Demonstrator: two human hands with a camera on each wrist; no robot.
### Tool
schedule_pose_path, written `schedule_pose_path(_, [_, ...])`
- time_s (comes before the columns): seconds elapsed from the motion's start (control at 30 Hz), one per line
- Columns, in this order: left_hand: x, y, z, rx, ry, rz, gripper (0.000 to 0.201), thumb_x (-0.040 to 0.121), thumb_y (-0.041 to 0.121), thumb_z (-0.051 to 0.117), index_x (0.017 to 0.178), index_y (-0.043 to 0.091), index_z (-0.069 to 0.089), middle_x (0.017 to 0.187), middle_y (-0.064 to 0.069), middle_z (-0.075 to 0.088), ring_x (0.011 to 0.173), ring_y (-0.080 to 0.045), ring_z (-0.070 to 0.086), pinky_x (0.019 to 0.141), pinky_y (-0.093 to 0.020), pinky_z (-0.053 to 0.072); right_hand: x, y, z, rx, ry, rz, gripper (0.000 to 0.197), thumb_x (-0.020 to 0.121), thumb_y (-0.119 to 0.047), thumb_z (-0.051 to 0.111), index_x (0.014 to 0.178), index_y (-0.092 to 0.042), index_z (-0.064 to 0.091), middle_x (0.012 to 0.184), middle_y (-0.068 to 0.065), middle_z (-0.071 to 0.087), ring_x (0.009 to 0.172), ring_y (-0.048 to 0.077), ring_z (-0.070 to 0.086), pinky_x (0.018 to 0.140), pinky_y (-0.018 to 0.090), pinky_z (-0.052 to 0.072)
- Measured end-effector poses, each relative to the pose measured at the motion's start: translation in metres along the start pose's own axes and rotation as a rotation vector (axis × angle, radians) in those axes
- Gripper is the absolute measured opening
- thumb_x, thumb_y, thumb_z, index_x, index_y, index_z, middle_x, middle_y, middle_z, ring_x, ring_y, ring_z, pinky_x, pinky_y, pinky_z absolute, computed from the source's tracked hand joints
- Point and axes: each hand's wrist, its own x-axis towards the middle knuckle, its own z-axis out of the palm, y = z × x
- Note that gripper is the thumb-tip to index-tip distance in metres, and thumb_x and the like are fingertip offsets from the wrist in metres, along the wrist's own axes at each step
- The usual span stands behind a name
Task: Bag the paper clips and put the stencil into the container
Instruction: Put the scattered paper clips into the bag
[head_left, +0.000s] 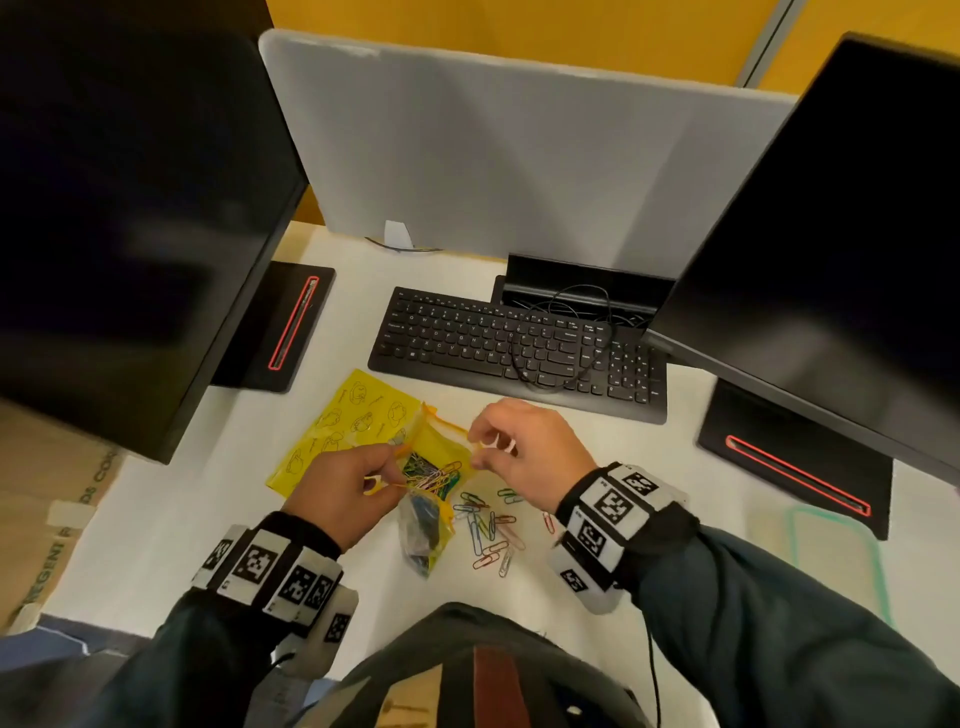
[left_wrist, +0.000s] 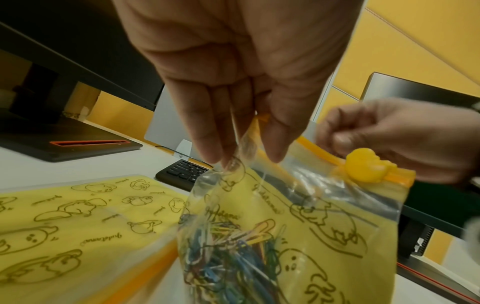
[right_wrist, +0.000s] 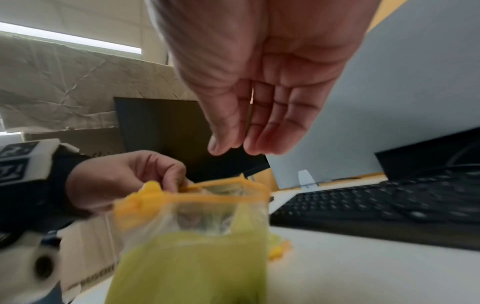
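Both arms reach in from 6 o'clock, wrists banded with marker cuffs. The left hand (head_left: 340, 488), at 9 o'clock, pinches the bag (head_left: 431, 486) rim between thumb and fingers. The right hand (head_left: 530, 449), at 3 o'clock, pinches the rim's other end, fingers curled.

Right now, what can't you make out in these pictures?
- Head view: whether the right hand touches the yellow zip bag; its curled fingers hide the contact.
- Right wrist view: the bag's contents, lost to blur.
- The stencil: none of the views shows it clearly.
- Loose coloured paper clips on the white desk: too small to count.
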Motion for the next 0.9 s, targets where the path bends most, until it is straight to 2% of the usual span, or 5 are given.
schedule_pose_path(0.13, [-0.001, 0.000, 0.003, -0.006, 0.007, 0.001, 0.030, 0.074, 0.000, 0.066, 0.059, 0.024, 0.054, 0.121, -0.004, 0.062, 0.108, -0.010, 0.056, 0.075, -0.011, 0.040, -0.047, 0.034, 0.008, -0.264, -0.394, 0.248, 0.034, 0.072, -0.048, 0.070, 0.064, -0.021, 0.052, 0.063, -0.009, 0.050, 0.061, 0.007, 0.048, 0.053, 0.025, 0.035])
schedule_pose_path(0.33, [-0.003, 0.002, 0.005, 0.012, 0.010, -0.012, 0.026, 0.074, 0.002, 0.066, 0.061, 0.022, 0.055, 0.123, -0.003, 0.061, 0.110, -0.013, 0.056, 0.076, -0.014, 0.040, -0.094, 0.053, 0.042, -0.446, -0.732, 0.452, 0.046, 0.068, -0.057, 0.069, 0.056, -0.019, 0.046, 0.058, -0.004, 0.048, 0.066, 0.019, 0.052, 0.059, 0.026, 0.041])
schedule_pose_path(0.5, [-0.006, 0.001, 0.005, -0.009, 0.018, -0.021, 0.025, 0.074, 0.002, 0.066, 0.062, 0.021, 0.056, 0.122, -0.003, 0.062, 0.107, -0.011, 0.056, 0.074, -0.011, 0.040, -0.078, 0.058, 0.053, -0.421, -0.608, 0.527, 0.049, 0.069, -0.058, 0.069, 0.085, -0.013, 0.058, 0.080, 0.001, 0.056, 0.079, 0.019, 0.054, 0.072, 0.031, 0.046])
schedule_pose_path(0.8, [-0.010, -0.001, 0.005, 0.004, 0.040, -0.032, 0.028, 0.073, 0.002, 0.068, 0.060, 0.023, 0.055, 0.113, 0.001, 0.065, 0.096, -0.011, 0.058, 0.073, -0.016, 0.043, -0.034, 0.067, 0.040, -0.240, -0.158, 0.542, 0.035, 0.072, -0.037, 0.074, 0.083, -0.016, 0.048, 0.089, 0.002, 0.057, 0.080, 0.022, 0.053, 0.067, 0.031, 0.045])
schedule_pose_path(0.9, [-0.010, -0.003, 0.006, 0.004, 0.047, -0.029, 0.024, 0.073, 0.003, 0.068, 0.062, 0.021, 0.057, 0.113, 0.002, 0.066, 0.096, -0.010, 0.058, 0.072, -0.014, 0.042, -0.042, 0.072, 0.040, -0.170, -0.080, 0.576, 0.047, 0.070, -0.030, 0.078, 0.105, -0.016, 0.050, 0.109, 0.006, 0.052, 0.096, 0.025, 0.055, 0.084, 0.037, 0.050])
